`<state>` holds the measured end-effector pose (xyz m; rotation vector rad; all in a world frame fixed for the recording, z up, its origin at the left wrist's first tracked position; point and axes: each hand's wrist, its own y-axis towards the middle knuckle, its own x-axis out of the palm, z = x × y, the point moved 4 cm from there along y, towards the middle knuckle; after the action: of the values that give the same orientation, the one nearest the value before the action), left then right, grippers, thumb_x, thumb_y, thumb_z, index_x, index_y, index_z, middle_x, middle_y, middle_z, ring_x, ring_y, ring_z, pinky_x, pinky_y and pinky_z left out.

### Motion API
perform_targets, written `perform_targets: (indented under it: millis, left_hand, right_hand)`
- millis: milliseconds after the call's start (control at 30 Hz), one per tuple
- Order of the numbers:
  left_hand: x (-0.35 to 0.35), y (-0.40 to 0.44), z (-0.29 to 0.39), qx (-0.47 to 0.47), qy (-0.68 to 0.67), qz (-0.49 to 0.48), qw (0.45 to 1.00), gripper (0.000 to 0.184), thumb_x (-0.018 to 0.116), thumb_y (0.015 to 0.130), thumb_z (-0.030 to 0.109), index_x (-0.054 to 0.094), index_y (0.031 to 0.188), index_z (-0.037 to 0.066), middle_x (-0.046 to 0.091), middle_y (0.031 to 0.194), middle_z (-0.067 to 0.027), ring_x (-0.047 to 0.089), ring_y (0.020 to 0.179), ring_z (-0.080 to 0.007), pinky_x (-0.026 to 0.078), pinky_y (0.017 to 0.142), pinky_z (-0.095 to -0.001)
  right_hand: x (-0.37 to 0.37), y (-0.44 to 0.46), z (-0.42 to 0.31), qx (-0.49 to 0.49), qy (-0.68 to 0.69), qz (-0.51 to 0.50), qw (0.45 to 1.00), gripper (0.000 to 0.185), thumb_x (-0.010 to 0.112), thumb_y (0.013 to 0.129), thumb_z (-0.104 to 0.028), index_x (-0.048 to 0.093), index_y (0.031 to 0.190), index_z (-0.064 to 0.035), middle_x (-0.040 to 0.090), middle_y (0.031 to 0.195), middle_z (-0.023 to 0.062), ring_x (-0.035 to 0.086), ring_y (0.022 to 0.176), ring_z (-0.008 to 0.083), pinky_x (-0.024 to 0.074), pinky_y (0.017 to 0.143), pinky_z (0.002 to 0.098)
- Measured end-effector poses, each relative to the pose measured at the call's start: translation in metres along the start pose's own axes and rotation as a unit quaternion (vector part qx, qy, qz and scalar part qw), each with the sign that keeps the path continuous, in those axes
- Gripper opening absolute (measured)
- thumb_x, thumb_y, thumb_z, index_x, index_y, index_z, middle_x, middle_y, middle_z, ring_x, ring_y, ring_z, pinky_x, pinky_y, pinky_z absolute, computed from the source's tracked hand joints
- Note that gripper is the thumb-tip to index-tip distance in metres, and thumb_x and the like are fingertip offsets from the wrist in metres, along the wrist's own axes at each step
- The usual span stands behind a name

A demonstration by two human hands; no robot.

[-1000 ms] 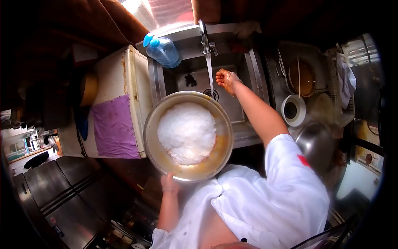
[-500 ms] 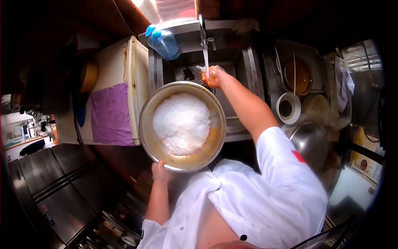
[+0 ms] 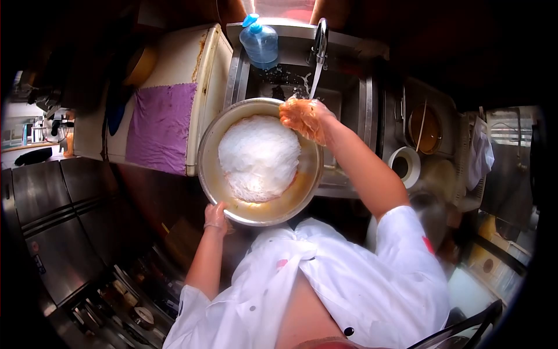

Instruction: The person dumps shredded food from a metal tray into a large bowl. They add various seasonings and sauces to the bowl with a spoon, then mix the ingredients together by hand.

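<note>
Head view: left hand [image 3: 216, 218] clasps the near rim of the metal bowl [image 3: 256, 212], probably steadying it at the sink's [image 3: 366, 110] front edge, while the right hand [image 3: 302, 119], half-curled, hold unclear, overhangs the far rim near the running tap [image 3: 321, 43].

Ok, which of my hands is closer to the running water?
Your right hand, at the far edge of the metal bowl, beside the running water; your left hand holds the bowl's near-left rim, farther from the tap.
</note>
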<state>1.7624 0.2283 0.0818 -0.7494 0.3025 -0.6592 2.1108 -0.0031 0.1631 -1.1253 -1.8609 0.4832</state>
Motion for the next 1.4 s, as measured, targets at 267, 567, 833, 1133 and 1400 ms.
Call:
perform_targets:
  millis: [267,567,833,1133,1400]
  left_hand:
    - [-0.002,0.007,-0.006,-0.021,-0.004,-0.005,1.0,0.016,0.063,0.073,0.003,0.063,0.089,-0.003,0.064,0.084,-0.0079,0.061,0.074,-0.0197,0.05,0.07,-0.0315]
    - [0.005,0.0,0.002,-0.015,0.008,0.013,1.0,0.017,0.063,0.073,0.003,0.065,0.089,-0.004,0.064,0.083,-0.0084,0.062,0.072,-0.0195,0.05,0.069,-0.0315]
    - [0.006,0.0,0.004,-0.002,-0.002,-0.012,1.0,0.018,0.062,0.074,0.001,0.065,0.09,-0.004,0.065,0.084,-0.0082,0.062,0.074,-0.0193,0.051,0.07,-0.0311]
    - [0.001,0.005,-0.001,-0.003,0.002,-0.019,1.0,0.016,0.06,0.074,0.0,0.065,0.089,-0.003,0.065,0.083,-0.0074,0.062,0.073,-0.0187,0.05,0.07,-0.0302]
    - [-0.002,0.007,-0.004,-0.012,-0.01,-0.026,1.0,0.016,0.06,0.075,0.0,0.065,0.09,-0.003,0.065,0.085,-0.0072,0.062,0.074,-0.0182,0.05,0.071,-0.0298]
  right_hand:
    - [-0.009,-0.017,0.046,0.085,-0.237,-0.139,0.958,0.056,0.064,0.09,-0.041,0.057,0.136,-0.0083,0.053,0.141,0.003,0.043,0.134,0.0138,0.0281,0.114,0.0341]
    - [-0.134,0.087,0.001,-0.053,0.146,0.073,0.985,0.023,0.049,0.1,-0.016,0.059,0.094,0.0039,0.061,0.091,0.0146,0.062,0.075,0.0266,0.0595,0.073,0.0351]
    - [-0.118,0.164,0.033,0.044,0.366,-0.147,0.918,0.023,0.045,0.091,-0.016,0.051,0.075,-0.0004,0.048,0.066,0.0107,0.051,0.056,0.0242,0.0476,0.05,0.0328]
    - [-0.121,0.139,0.015,0.005,0.29,-0.06,0.955,0.019,0.044,0.091,-0.013,0.051,0.076,-0.0034,0.05,0.066,0.008,0.052,0.055,0.0226,0.048,0.049,0.0312]
    - [-0.038,0.04,-0.005,-0.029,0.141,-0.065,0.988,0.019,0.051,0.098,-0.013,0.061,0.091,0.0009,0.064,0.081,0.0088,0.064,0.069,0.0181,0.0583,0.063,0.0284]
